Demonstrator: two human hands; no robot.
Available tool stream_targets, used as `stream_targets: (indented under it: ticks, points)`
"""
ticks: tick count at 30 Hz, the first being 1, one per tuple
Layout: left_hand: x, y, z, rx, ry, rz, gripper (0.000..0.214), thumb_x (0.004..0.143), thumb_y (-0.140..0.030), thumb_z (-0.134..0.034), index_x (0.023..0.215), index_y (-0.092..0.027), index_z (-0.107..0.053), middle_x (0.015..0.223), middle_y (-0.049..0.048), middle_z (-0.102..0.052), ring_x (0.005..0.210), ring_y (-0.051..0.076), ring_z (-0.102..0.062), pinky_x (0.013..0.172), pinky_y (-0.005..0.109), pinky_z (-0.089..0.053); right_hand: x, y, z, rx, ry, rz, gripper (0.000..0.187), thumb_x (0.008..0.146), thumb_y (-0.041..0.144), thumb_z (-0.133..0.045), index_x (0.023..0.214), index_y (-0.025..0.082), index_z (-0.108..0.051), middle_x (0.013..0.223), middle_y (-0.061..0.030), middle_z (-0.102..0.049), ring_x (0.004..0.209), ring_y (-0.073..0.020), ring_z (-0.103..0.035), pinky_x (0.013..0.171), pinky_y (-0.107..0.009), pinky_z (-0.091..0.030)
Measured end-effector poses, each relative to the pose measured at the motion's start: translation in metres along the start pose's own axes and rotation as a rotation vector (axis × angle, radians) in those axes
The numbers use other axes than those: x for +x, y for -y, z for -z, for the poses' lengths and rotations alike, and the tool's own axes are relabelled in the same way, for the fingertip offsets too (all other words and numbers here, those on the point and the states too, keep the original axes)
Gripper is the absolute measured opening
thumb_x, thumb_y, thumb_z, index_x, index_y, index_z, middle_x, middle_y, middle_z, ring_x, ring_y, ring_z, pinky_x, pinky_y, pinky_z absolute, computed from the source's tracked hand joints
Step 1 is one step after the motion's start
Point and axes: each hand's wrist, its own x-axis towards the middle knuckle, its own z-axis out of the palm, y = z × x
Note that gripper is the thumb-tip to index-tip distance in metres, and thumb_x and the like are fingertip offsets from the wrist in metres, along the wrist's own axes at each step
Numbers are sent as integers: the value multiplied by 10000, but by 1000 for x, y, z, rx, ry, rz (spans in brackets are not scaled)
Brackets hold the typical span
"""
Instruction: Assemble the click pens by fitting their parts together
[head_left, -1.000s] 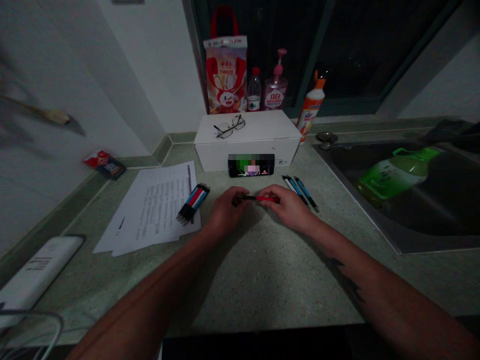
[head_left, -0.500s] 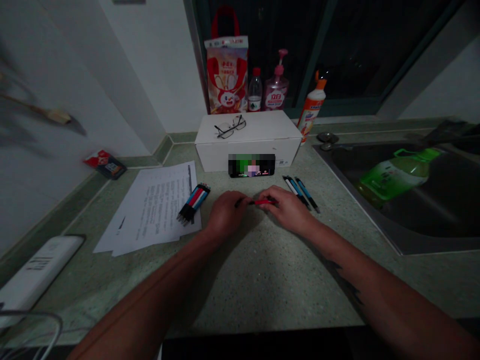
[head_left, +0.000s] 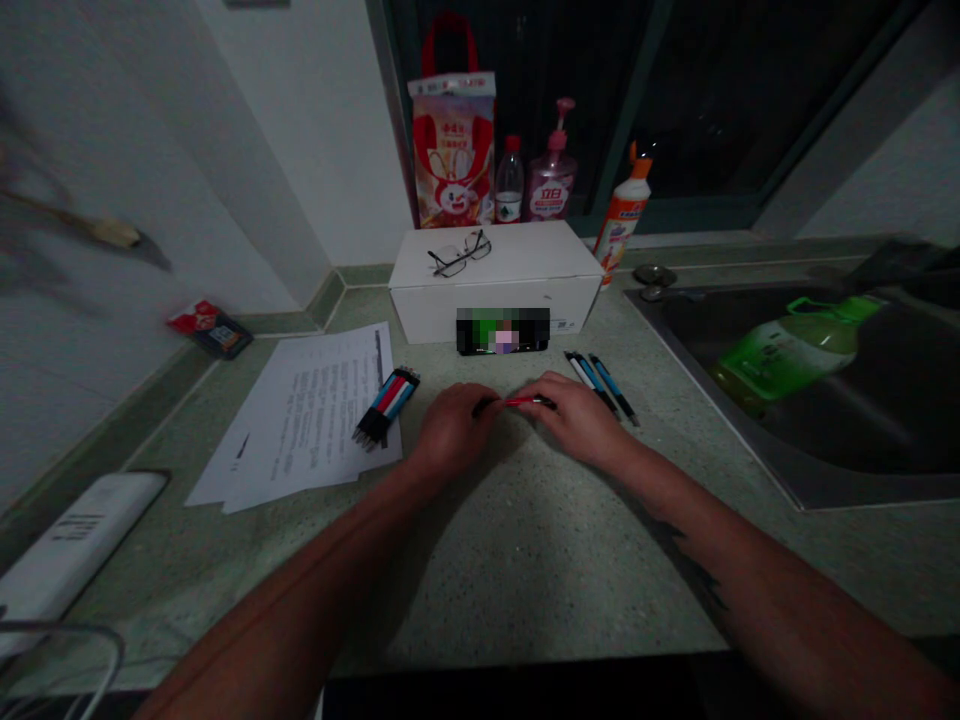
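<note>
A red and black pen point(head_left: 519, 401) stretches between my hands above the counter. My left hand point(head_left: 454, 425) is closed on its black end, and my right hand point(head_left: 574, 412) pinches the other end; fingers cover parts of it, so I cannot tell whether it is in one piece. Left of my hands, a bundle of pens point(head_left: 386, 408) in black, blue, red and white lies on printed papers point(head_left: 300, 420). To the right, three pens with blue and white barrels, among them a blue pen point(head_left: 613, 388), lie side by side near my right hand.
A phone point(head_left: 504, 332) leans against a white box point(head_left: 427, 308) carrying eyeglasses point(head_left: 460, 254). Bottles and a red bag point(head_left: 454, 150) stand behind. The sink point(head_left: 780, 480) at right holds a green jug point(head_left: 795, 345). A white power strip point(head_left: 90, 530) and cables are at left.
Both hands stay in nearly the same place. The pen has shifted slightly between the fingers, and more of its black part shows at my right hand.
</note>
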Motion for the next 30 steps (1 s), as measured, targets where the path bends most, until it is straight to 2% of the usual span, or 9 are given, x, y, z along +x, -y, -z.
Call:
stream_targets:
  ticks: [3, 7, 11, 17, 19, 24, 30]
  points:
    - [0, 0, 0, 2, 15, 35, 247, 985, -298, -534, 903, -186, -739, 912, 81, -749, 881, 241, -668, 834, 391, -504, -1, -1, 3, -38, -58, 51, 127, 984, 274, -631, 1014, 223, -744, 995, -72, -704, 990, -234, -651, 886, -382, -502]
    - [-1, -1, 0, -38, 30, -47, 202, 940, -275, -618, 1099, -223, -730, 1005, 56, -753, 934, 227, -670, 883, 380, -499, -3, 1, 1, -67, -39, 91, 140, 994, 281, -613, 1043, 251, -741, 997, -61, -703, 982, -227, -650, 888, -379, -501]
    - [0, 2, 1, 60, 39, -73, 183, 943, -234, -578, 1011, -221, -747, 962, 63, -739, 940, 240, -653, 887, 401, -488, -2, -3, 1, -163, -56, 84, 201, 1021, 275, -547, 1073, 247, -740, 1009, -73, -704, 1012, -247, -635, 912, -402, -489]
    - [3, 11, 1, 152, -53, 29, 134, 914, -212, -571, 878, -188, -699, 916, 81, -699, 903, 242, -630, 831, 391, -483, -1, -13, 10, -349, -136, 7, 252, 1016, 220, -506, 1070, 206, -752, 1026, -108, -699, 1003, -282, -616, 912, -432, -480]
    - [3, 11, 2, 157, -100, 61, 141, 918, -218, -559, 869, -185, -686, 910, 85, -688, 894, 240, -622, 818, 387, -477, -1, -12, 10, -414, -103, 40, 246, 1004, 202, -520, 1070, 213, -757, 1031, -105, -701, 1000, -282, -610, 913, -435, -472]
    - [4, 10, 3, 155, -128, 83, 153, 921, -237, -544, 863, -195, -679, 912, 89, -685, 882, 239, -610, 806, 383, -468, -1, -4, 7, -509, 87, 162, 249, 967, 145, -560, 1049, 252, -769, 1011, -70, -713, 998, -267, -609, 900, -414, -453]
    - [4, 10, 2, 153, -127, 100, 142, 916, -234, -553, 844, -197, -670, 904, 79, -681, 872, 228, -614, 805, 367, -464, -2, -9, 17, -524, 125, 113, 260, 952, 119, -574, 1058, 250, -771, 1017, -59, -717, 997, -247, -612, 894, -384, -424]
